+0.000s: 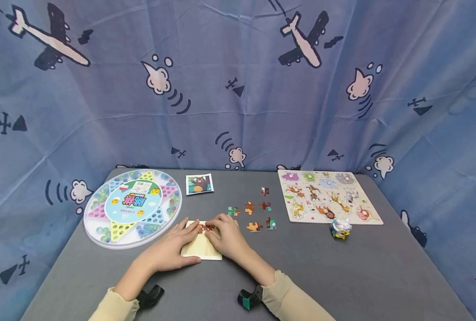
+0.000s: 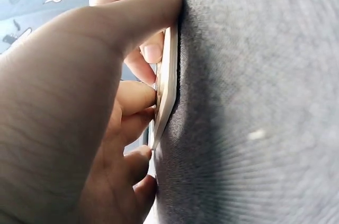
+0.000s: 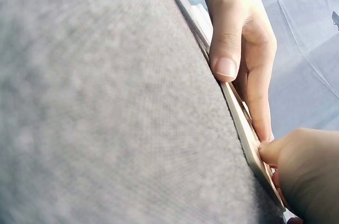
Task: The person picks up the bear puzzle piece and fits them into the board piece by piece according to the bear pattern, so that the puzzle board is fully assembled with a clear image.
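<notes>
A small pale wooden puzzle tray (image 1: 202, 250) lies on the table in front of me, with reddish-brown jigsaw pieces (image 1: 203, 229) in its upper part. My left hand (image 1: 173, 247) rests along the tray's left side, fingers fairly straight, fingertips on the pieces and thumb at the near edge (image 2: 172, 4). From the right, my right hand (image 1: 230, 236) pinches a jigsaw piece between thumb and index finger at the tray's upper right. Its fingers largely cover that piece. In the right wrist view, the right thumb (image 3: 273, 152) touches down on the tray (image 3: 241, 128).
Several loose jigsaw pieces (image 1: 254, 227) lie right of the tray. A bear picture card (image 1: 199, 183) is behind it. On the left is a round Chinese checkers board (image 1: 133, 207); on the right, an animal puzzle board (image 1: 286, 196) with a small toy figure (image 1: 341, 228) at its front edge.
</notes>
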Demonstrator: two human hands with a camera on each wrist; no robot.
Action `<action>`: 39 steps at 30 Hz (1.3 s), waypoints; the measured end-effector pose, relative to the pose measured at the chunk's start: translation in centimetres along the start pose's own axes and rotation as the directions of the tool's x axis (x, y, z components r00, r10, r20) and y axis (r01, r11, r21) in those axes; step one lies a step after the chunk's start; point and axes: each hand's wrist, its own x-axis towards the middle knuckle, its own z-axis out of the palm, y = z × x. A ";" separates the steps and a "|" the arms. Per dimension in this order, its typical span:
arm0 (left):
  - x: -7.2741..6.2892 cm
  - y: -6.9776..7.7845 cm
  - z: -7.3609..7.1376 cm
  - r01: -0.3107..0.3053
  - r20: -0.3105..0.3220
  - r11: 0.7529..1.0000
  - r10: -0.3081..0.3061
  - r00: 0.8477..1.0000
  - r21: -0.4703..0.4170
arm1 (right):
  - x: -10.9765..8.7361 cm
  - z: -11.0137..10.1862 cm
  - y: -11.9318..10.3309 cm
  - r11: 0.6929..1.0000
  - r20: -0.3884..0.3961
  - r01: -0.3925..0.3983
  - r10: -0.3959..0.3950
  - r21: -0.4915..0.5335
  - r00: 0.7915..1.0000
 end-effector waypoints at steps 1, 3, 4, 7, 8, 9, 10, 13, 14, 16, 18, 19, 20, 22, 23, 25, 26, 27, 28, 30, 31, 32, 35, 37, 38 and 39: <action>0.0 -0.1 0.0 -0.001 0.007 1.000 0.001 1.000 -0.025 | 0.0 0.0 0.0 1.000 0.000 0.001 -0.001 0.000 1.000; 0.0 -0.2 0.0 -0.005 0.015 0.999 0.006 1.000 -0.054 | 0.0 0.0 0.0 1.000 0.000 0.004 -0.004 -0.003 1.000; 0.0 -0.2 0.0 -0.005 0.018 0.998 0.006 1.000 -0.062 | 0.0 0.0 0.0 1.000 0.000 0.006 -0.006 -0.006 1.000; 0.0 -0.2 -0.1 -0.006 0.025 0.997 0.008 1.000 -0.075 | 0.0 0.0 -0.1 1.000 -0.004 0.011 -0.011 -0.014 1.000; 0.0 -0.2 -0.1 -0.006 0.028 0.997 0.008 1.000 -0.077 | 0.0 0.0 -0.1 1.000 -0.005 0.012 -0.012 -0.018 1.000; 0.0 -0.2 -0.1 -0.006 0.031 0.997 0.008 0.999 -0.077 | 0.0 0.0 -0.1 1.000 -0.006 0.013 -0.013 -0.020 1.000; 0.0 -0.2 -0.2 -0.004 0.033 0.997 0.007 0.999 -0.078 | 0.0 0.0 -0.1 1.000 -0.006 0.014 -0.014 -0.023 1.000; 0.0 -0.1 -0.2 0.000 0.039 0.997 0.003 0.999 -0.080 | 0.1 -0.1 -0.2 0.999 0.007 0.017 -0.017 -0.028 1.000; 0.0 -0.1 -0.3 0.002 0.041 0.997 0.001 0.999 -0.082 | 0.1 -0.2 -0.2 0.999 0.012 0.019 -0.019 -0.025 1.000; 0.1 -0.1 -0.3 0.008 0.045 0.996 -0.004 0.999 -0.089 | 0.3 -0.6 -0.2 1.000 0.023 0.022 -0.022 -0.005 1.000; 0.1 0.0 -0.3 0.011 0.048 0.995 -0.007 0.999 -0.095 | 0.6 -1.1 -0.2 0.999 0.029 0.026 -0.027 0.027 0.999; 0.1 -0.1 -0.3 0.016 0.049 0.995 -0.011 0.999 -0.097 | 0.8 -1.5 -0.1 0.999 0.028 0.028 -0.029 0.041 0.999; 0.2 -0.1 -0.2 0.020 0.050 0.995 -0.015 0.999 -0.101 | 1.1 -1.9 0.1 0.998 0.025 0.026 -0.027 0.052 0.999; 0.2 -0.1 -0.2 0.027 0.056 0.994 -0.021 0.998 -0.103 | 1.5 -2.6 0.6 0.998 0.017 0.010 -0.011 0.058 1.000; 0.3 -0.2 -0.1 0.028 0.057 0.994 -0.022 0.998 -0.103 | 1.8 -3.0 1.0 0.998 0.010 -0.004 0.003 0.055 1.000; 0.3 -0.2 0.0 0.030 0.059 0.994 -0.024 0.998 -0.104 | 2.3 -3.9 1.8 0.999 -0.010 -0.037 0.038 0.035 0.999; 0.3 -0.2 0.0 0.027 0.058 0.994 -0.021 0.998 -0.105 | 2.4 -4.4 2.3 0.998 -0.019 -0.056 0.057 0.026 0.998; 0.3 -0.2 0.1 0.024 0.057 0.994 -0.019 0.998 -0.105 | 2.6 -4.9 2.9 0.997 -0.029 -0.074 0.075 0.020 0.997; 0.3 -0.2 0.1 0.020 0.054 0.994 -0.015 0.998 -0.107 | 2.8 -5.3 3.4 0.996 -0.042 -0.086 0.087 0.015 0.995; 0.3 -0.1 0.1 0.017 0.048 0.994 -0.011 0.999 -0.110 | 3.1 -6.4 4.6 0.994 -0.062 -0.108 0.108 0.007 0.992; 0.3 -0.2 0.1 0.017 0.048 0.994 -0.012 0.999 -0.112 | 3.3 -6.9 5.2 0.993 -0.066 -0.119 0.119 0.006 0.991; 0.3 -0.2 0.1 0.017 0.047 0.993 -0.012 0.999 -0.113 | 3.4 -7.4 5.9 0.992 -0.069 -0.128 0.127 0.000 0.989; 0.3 -0.2 0.1 0.021 0.044 0.993 -0.016 0.999 -0.117 | 3.6 -8.8 8.0 0.988 -0.068 -0.157 0.156 -0.003 0.985; 0.2 -0.2 0.1 0.023 0.043 0.993 -0.018 0.999 -0.119 | 3.8 -9.6 9.4 0.983 -0.070 -0.184 0.183 -0.005 0.981; 0.2 -0.2 0.1 0.024 0.042 0.993 -0.019 0.999 -0.119 | 3.8 -10.0 10.1 0.981 -0.075 -0.195 0.195 -0.001 0.978; 0.2 -0.2 0.1 0.025 0.042 0.993 -0.020 0.999 -0.119 | 3.8 -10.3 10.6 0.978 -0.080 -0.208 0.208 0.004 0.975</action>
